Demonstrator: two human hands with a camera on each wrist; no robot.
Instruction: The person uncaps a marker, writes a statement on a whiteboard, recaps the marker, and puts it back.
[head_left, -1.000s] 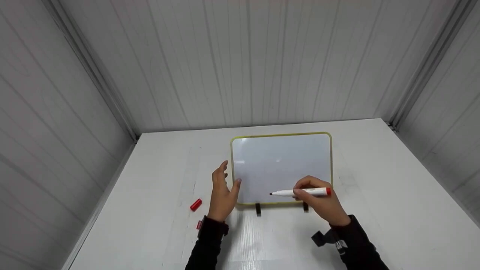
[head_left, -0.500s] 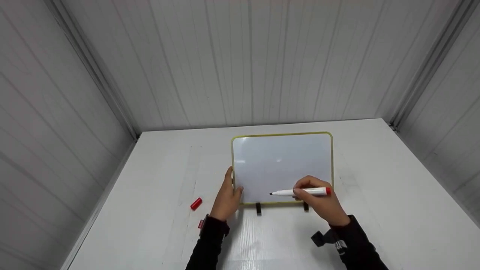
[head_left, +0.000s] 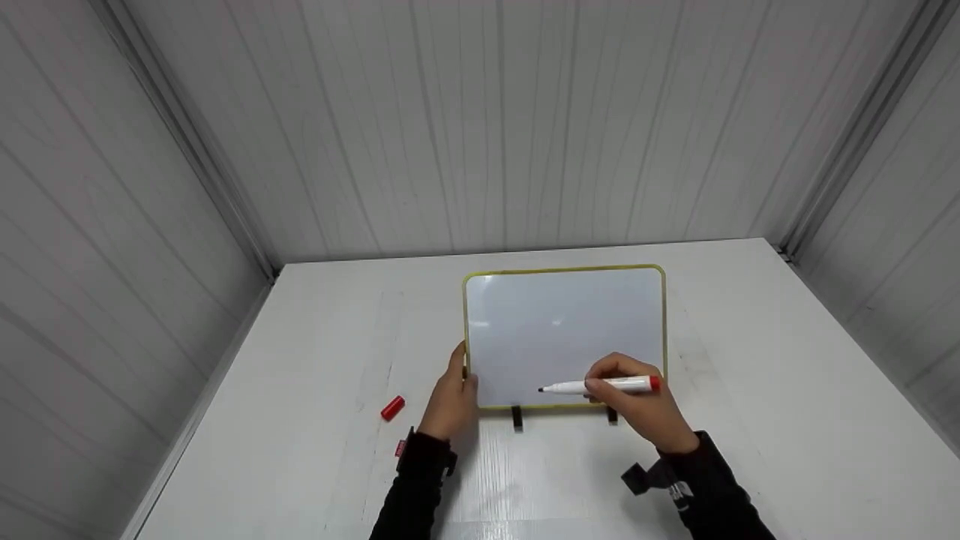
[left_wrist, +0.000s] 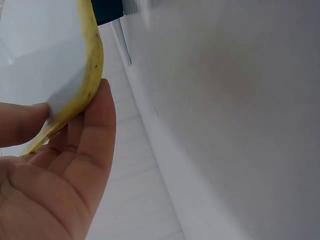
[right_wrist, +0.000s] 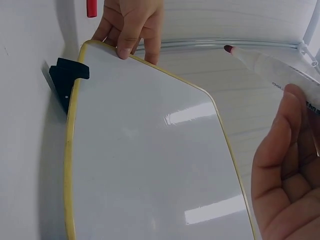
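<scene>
Yellow-rimmed whiteboard (head_left: 564,330) gripped; marker (head_left: 600,385) held

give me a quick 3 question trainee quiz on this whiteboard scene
1. True or false: the marker in the right hand has its cap on.
2. Multiple choice: the left hand grips the whiteboard at its
A. top edge
B. lower left corner
C. right edge
3. Fill in: the red cap lies on the table to the ___ of the left hand.

Key:
1. False. The dark tip is bare and points left across the whiteboard.
2. B. The left wrist view shows thumb and fingers pinching the yellow frame there.
3. Left, apart from the hand.
</scene>
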